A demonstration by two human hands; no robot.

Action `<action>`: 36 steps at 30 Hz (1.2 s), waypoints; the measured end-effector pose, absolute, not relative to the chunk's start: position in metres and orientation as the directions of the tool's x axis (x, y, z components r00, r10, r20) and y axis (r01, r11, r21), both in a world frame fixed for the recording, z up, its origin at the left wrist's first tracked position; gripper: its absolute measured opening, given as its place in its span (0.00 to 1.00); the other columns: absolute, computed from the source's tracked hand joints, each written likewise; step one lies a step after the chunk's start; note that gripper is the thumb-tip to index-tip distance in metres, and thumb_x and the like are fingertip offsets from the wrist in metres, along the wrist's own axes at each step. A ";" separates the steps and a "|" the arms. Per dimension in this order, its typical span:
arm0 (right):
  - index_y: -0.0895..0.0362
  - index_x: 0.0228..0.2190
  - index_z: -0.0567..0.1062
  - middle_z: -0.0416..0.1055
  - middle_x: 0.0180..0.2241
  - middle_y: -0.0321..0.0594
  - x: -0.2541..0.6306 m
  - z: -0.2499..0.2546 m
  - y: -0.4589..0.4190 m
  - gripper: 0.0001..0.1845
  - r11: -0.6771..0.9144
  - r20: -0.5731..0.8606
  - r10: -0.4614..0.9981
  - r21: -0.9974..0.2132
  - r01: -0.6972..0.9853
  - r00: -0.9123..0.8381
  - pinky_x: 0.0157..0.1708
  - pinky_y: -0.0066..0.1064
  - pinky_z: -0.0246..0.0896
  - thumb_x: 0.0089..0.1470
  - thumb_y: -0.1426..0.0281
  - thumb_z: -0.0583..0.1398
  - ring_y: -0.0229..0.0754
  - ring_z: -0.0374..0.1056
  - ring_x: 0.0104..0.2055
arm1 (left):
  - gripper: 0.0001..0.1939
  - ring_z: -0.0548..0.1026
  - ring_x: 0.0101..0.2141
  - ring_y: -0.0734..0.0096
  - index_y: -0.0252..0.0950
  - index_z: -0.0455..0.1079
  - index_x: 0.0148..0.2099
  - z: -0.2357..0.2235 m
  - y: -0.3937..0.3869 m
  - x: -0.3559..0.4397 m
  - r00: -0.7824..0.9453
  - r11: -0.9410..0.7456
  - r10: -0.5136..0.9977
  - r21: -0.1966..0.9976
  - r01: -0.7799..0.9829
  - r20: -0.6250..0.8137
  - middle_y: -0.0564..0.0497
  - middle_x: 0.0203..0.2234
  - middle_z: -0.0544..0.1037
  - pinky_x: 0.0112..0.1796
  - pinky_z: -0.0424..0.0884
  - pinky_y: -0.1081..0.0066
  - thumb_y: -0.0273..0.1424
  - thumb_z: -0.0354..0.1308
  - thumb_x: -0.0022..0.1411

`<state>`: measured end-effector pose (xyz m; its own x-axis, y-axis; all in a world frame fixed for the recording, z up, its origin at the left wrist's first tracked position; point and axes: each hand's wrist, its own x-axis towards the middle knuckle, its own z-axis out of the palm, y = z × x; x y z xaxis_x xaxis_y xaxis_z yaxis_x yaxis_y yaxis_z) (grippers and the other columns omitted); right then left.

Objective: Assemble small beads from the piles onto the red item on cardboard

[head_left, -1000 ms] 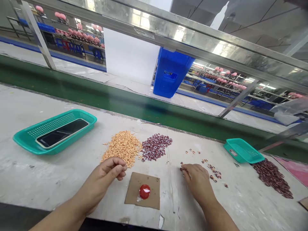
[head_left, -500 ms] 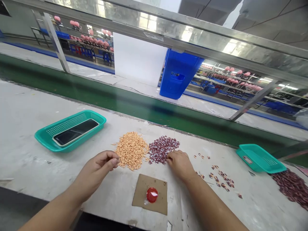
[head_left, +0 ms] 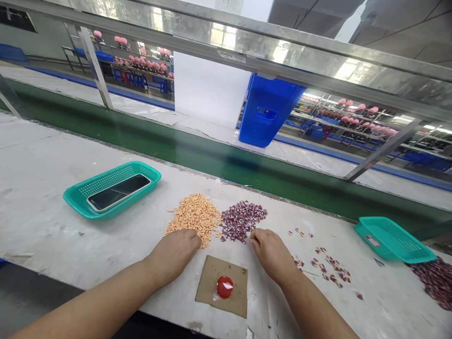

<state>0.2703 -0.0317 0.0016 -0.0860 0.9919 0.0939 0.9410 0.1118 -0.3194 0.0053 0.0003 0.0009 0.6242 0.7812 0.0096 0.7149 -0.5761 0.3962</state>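
The left hand (head_left: 174,256) lies palm down and curled, its fingertips on the lower right edge of a heap of small orange pieces (head_left: 193,219). The fingers hide whether they pinch anything, so I cannot tell. The right hand (head_left: 271,254) is also curled and narrow, its fingers drawn together just beside the lower edge of a heap of small dark red pieces (head_left: 242,220). I cannot tell whether it holds one either.

The orange heap lies forward and slightly right of the left hand, and the dark red heap lies forward and slightly left of the right hand. The two heaps sit almost touching, each spread in a rough slant, and each is nearer its own hand.

Between the hands, closer to the person, lies a cardboard square (head_left: 206,288) carrying a round red cap (head_left: 225,286). Small mixed pieces (head_left: 326,266) are scattered right of the right hand, with a teal basket (head_left: 395,240) and another dark red heap (head_left: 436,282) beyond. Left of the left hand, a phone (head_left: 118,192) lies in a teal basket (head_left: 122,172) on the table (head_left: 42,188).
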 end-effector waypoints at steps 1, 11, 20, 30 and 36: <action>0.54 0.27 0.70 0.72 0.28 0.39 0.268 0.005 -0.035 0.10 0.123 0.099 0.991 -0.355 0.927 -0.094 0.35 0.34 0.57 0.55 0.76 0.52 0.45 0.66 0.34 | 0.12 0.72 0.32 0.60 0.37 0.71 0.28 0.000 0.001 0.006 0.621 -0.573 0.784 0.399 0.716 0.010 0.47 0.27 0.74 0.36 0.66 0.65 0.22 0.48 0.59; 0.55 0.28 0.73 0.73 0.28 0.37 0.228 0.016 -0.069 0.05 -0.023 -0.042 0.996 -0.970 0.241 -0.076 0.35 0.32 0.61 0.51 0.68 0.58 0.41 0.67 0.33 | 0.08 0.70 0.29 0.65 0.38 0.67 0.27 0.011 -0.002 0.007 0.585 -0.511 0.808 0.567 0.647 0.060 0.51 0.25 0.72 0.31 0.63 0.70 0.23 0.49 0.55; 0.55 0.24 0.73 0.71 0.27 0.36 0.223 0.014 -0.084 0.06 0.083 0.023 0.993 -0.846 0.527 -0.120 0.35 0.33 0.59 0.50 0.75 0.58 0.42 0.65 0.33 | 0.06 0.59 0.19 0.79 0.37 0.62 0.27 0.013 -0.043 0.022 0.477 0.394 0.829 0.910 -0.129 -0.292 0.60 0.17 0.63 0.23 0.53 0.77 0.31 0.57 0.52; 0.56 0.24 0.73 0.70 0.31 0.38 0.215 0.011 -0.093 0.12 0.235 0.098 0.969 -0.637 0.734 -0.225 0.41 0.35 0.56 0.47 0.85 0.58 0.44 0.62 0.39 | 0.11 0.59 0.19 0.81 0.35 0.62 0.27 0.008 -0.063 0.028 0.521 0.545 0.775 0.796 -0.264 -0.358 0.59 0.18 0.66 0.23 0.54 0.78 0.33 0.61 0.51; 0.55 0.24 0.70 0.66 0.29 0.37 0.209 0.004 -0.096 0.06 0.190 0.190 0.981 -0.896 0.402 -0.040 0.36 0.31 0.58 0.53 0.70 0.58 0.41 0.63 0.34 | 0.10 0.61 0.19 0.81 0.35 0.62 0.28 0.005 -0.068 0.032 0.563 0.559 0.756 0.776 -0.293 -0.332 0.58 0.19 0.68 0.24 0.56 0.77 0.33 0.61 0.52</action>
<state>0.2088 -0.0964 0.0040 -0.0399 0.9809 0.1904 0.4021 0.1902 -0.8956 0.0325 -0.0681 0.0053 0.5633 0.7564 -0.3323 -0.2927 0.5588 0.7759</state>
